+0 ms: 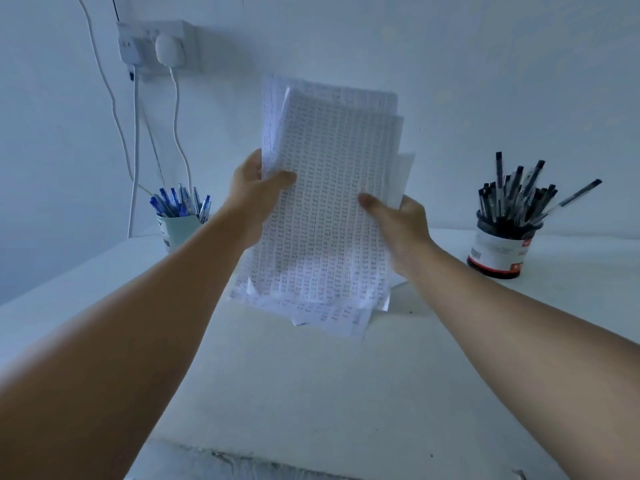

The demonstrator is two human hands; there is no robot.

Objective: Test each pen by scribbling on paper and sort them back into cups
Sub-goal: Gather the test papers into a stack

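Hands are both up off the white desk (pixel 311 393), holding a loose stack of white printed paper sheets (pixel 329 202) upright between them. The left hand (pixel 252 192) grips the stack's left edge, thumb curled over the front of the top sheet and fingers hidden behind. The right hand (pixel 394 220) does the same on the right side a bit lower, thumb pressed on the front, rest of the fingers behind the pages. The sheets aren't squared up at all: corners stick out at the top and a few pages sag out the bottom, close over the desk, though I can't tell if they touch it.

Off to the left of the left hand, back near the wall, sits a pale cup full of blue pens (pixel 180 206). Well out to the right of the right hand is a round white tub with a red band, packed with black pens (pixel 512 202), one pen leaning far out to the right. Up on the wall above the left hand there's a white socket with a plug and cables (pixel 156 46) hanging down.
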